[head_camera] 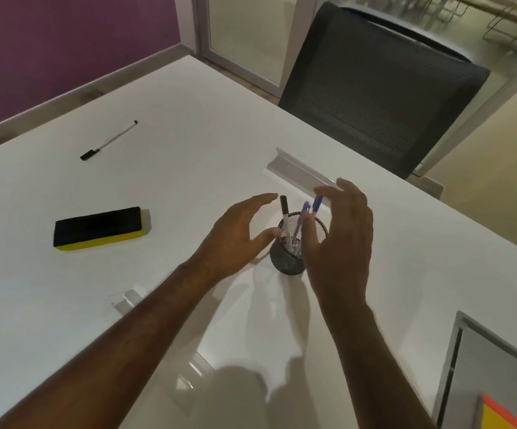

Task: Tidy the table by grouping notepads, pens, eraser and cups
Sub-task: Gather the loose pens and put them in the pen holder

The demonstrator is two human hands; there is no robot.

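Observation:
A black mesh cup (286, 261) stands on the white table (204, 144) and holds a black-capped marker (285, 218) and two blue pens (310, 209). My left hand (235, 239) hovers just left of the cup, fingers spread, its thumb near the rim. My right hand (340, 239) hovers on the cup's right side, fingers apart, covering part of the rim. Neither hand grips anything. A black and yellow eraser (99, 229) lies to the left. A loose white marker with a black cap (108, 140) lies at the far left. A yellow and orange notepad (498, 416) shows at the bottom right corner.
A black mesh office chair (374, 85) stands at the table's far side. A raised cable flap (300, 171) sits just behind the cup. A grey hatch (483, 360) is set into the table at the right. Clear plastic pieces (124, 300) lie near my left forearm.

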